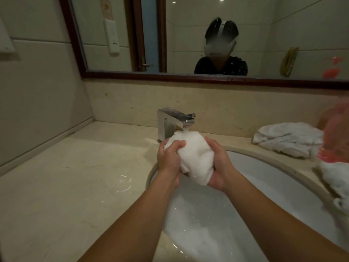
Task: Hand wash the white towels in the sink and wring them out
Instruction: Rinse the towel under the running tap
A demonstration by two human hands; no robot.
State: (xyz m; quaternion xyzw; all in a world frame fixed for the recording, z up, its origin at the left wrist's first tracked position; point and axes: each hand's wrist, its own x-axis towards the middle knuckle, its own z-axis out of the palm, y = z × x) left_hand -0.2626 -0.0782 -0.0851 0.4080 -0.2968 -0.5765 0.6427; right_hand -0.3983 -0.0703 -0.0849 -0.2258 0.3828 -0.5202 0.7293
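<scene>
— What do we meet first, starting from the left?
— A pale beige marble counter (75, 176), wet in patches. Next comes a square chrome tap (170, 123) with water running from its spout.

— And our hands?
— Our left hand (169, 161) digs its curled fingers into the left side of a bunched white terry towel (194, 157). Our right hand (219, 165) wraps round the other side, and the two squeeze the cloth between them.

— How does the towel look?
— It is soaked and crumpled into a lumpy oval ball. We can pick out no hem or corner.

— Where is it?
— We hold it in the air over the back of the white oval ceramic sink (273, 176), right under the spout. The stream lands on its top.

— Which way does it run?
— Its long axis goes from the spout down towards us. The rounder end is up at the water, and the narrower end hangs below our palms, leaning a little to the right.

— And further right?
— A crumpled white towel heap (289, 137) lies on the counter behind the rim. A second white cloth (336, 176) is cut off at the edge. Between them is a blurred pink translucent shape (334, 133), and we cannot tell what it is.
</scene>
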